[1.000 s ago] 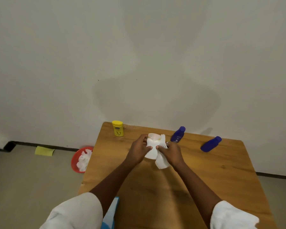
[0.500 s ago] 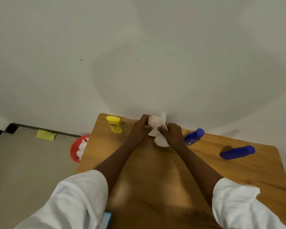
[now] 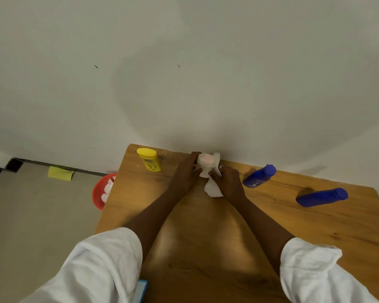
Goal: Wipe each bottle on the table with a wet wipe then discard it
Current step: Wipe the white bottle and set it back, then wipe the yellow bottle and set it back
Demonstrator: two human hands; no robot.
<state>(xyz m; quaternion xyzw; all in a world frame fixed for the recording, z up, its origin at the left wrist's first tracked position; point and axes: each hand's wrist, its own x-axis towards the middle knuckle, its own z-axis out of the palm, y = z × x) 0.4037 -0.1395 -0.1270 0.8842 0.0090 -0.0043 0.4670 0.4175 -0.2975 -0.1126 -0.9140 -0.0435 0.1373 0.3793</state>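
Note:
A pale white bottle (image 3: 205, 161) stands near the far edge of the wooden table (image 3: 206, 226), and my left hand (image 3: 187, 173) grips its side. My right hand (image 3: 229, 182) presses a white wet wipe (image 3: 212, 188) against the bottle's lower part; the wipe hangs down toward the table. A yellow bottle (image 3: 149, 159) stands upright to the left. One blue bottle (image 3: 258, 176) leans to the right of my hands, and a second blue bottle (image 3: 322, 197) lies on its side farther right.
A red bin (image 3: 100, 193) holding crumpled white wipes sits on the floor by the table's left edge. A yellow-green pad (image 3: 60, 173) lies on the floor by the wall. A blue-edged pack (image 3: 140, 290) pokes out at the table's near edge.
The camera moved closer and tilted, so the table shifted in view. Both hands stayed on the white bottle, and the wipe has slid lower along it.

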